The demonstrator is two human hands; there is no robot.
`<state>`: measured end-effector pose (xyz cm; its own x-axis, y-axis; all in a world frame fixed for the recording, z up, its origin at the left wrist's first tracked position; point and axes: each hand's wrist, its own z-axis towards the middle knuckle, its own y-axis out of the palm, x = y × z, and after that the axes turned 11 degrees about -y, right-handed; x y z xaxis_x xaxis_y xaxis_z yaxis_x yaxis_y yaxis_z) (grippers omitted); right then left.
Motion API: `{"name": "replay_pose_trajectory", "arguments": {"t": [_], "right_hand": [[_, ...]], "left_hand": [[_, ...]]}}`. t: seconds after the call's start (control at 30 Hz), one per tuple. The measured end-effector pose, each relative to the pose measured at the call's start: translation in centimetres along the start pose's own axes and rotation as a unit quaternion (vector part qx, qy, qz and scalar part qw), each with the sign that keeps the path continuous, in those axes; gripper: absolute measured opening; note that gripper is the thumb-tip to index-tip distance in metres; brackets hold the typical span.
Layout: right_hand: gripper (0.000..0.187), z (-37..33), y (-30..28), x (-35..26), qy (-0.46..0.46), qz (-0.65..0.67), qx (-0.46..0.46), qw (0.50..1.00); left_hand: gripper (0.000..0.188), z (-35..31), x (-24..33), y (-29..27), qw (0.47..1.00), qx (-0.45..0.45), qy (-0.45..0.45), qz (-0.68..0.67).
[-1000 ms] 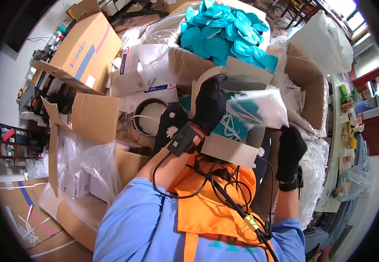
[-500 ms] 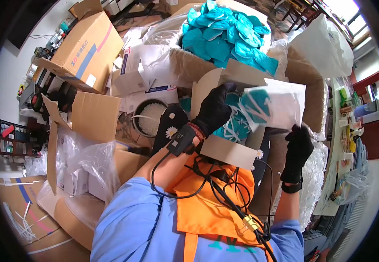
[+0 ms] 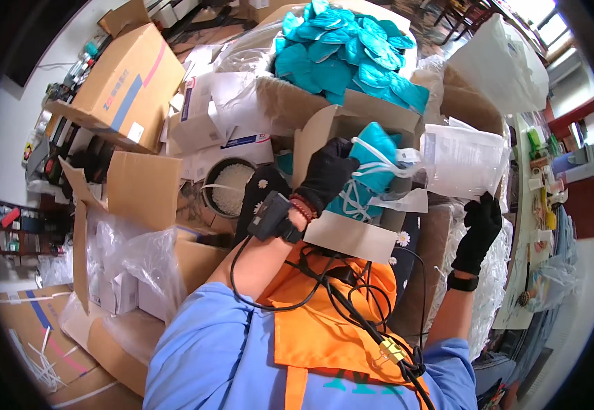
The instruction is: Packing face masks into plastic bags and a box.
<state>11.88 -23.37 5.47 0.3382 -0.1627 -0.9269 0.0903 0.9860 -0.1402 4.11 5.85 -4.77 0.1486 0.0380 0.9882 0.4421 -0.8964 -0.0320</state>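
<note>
My left hand point(image 3: 328, 171), in a black glove, grips the edge of a teal face mask point(image 3: 379, 154) with white straps. The mask is tilted above an open small cardboard carton point(image 3: 353, 236) on my lap. More teal masks point(image 3: 353, 201) with white straps lie inside the carton. To the right, my black-gloved right hand point(image 3: 480, 229) pinches the lower right corner of a clear plastic bag point(image 3: 464, 164). The bag is spread beside the carton, with something white in or behind it. Straps trail from the held mask toward the bag.
A large box heaped with teal masks point(image 3: 345, 61) stands ahead. A bowl of white pieces point(image 3: 228, 188) and white small boxes point(image 3: 246, 147) are left of my lap. Cardboard boxes point(image 3: 129, 82) stand farther left. Bubble wrap point(image 3: 488, 273) lies at right. Cables point(image 3: 345, 294) hang over my apron.
The teal mask has come out of the clear bag and is now in my left hand over the carton. My right hand and the bag have shifted right.
</note>
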Motion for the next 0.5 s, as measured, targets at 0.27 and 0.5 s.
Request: {"name": "replay_pose_trajectory", "arguments": {"t": [0.27,0.5], "right_hand": [[0.018,2.3,-4.2,3.8,0.071,0.11,0.045,0.99],[0.029,3.2,-9.4,10.4,-0.249,-0.304,-0.024,0.919]], "left_hand": [[0.029,-1.1,0.8,0.1,0.903,-0.048,0.049,0.424],[0.018,1.1,-2.4,-0.1,0.815,-0.098,0.152,0.551]]}}
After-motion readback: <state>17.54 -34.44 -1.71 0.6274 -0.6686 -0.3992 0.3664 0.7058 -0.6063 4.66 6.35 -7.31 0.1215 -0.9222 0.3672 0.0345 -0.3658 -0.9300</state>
